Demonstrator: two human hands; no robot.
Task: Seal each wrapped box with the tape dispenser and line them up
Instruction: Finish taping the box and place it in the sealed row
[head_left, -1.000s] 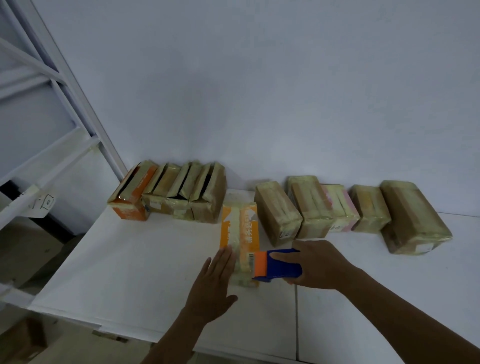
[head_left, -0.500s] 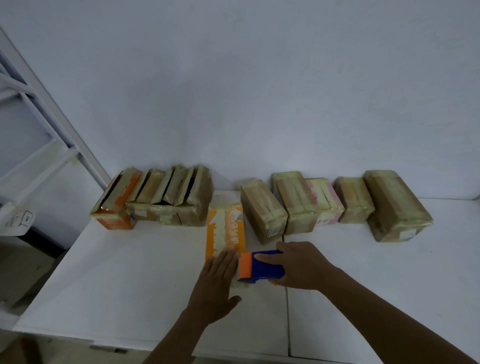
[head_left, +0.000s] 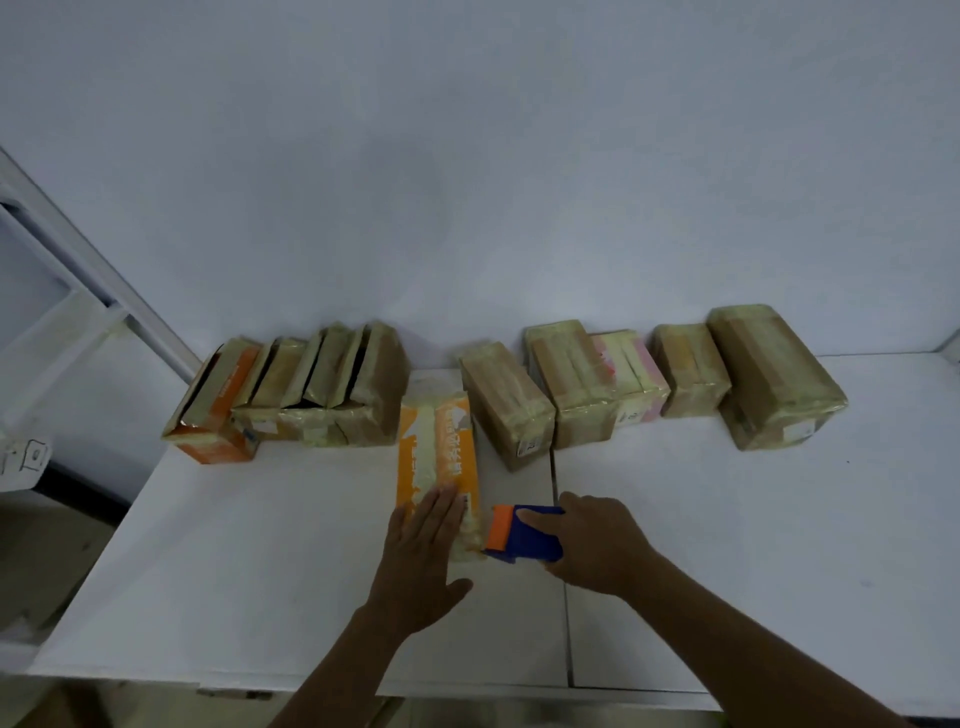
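An orange and white box (head_left: 435, 447) lies lengthwise on the white table (head_left: 260, 561), a strip of pale tape down its top. My left hand (head_left: 423, 556) presses flat on the box's near end, fingers straight. My right hand (head_left: 597, 551) grips the blue and orange tape dispenser (head_left: 524, 532) at the box's near right corner. Along the wall, several taped boxes stand on edge at the left (head_left: 322, 389), and several more lie flat at the right (head_left: 644, 379).
A white metal frame (head_left: 67, 291) slants along the left side beyond the table edge. A seam (head_left: 561, 597) splits the tabletop just right of the orange box. The near table edge runs below my forearms. The wall stands directly behind the boxes.
The view has shifted slightly. The tape dispenser has come a little nearer along the box's near end, and my left hand stays pressed on the box.
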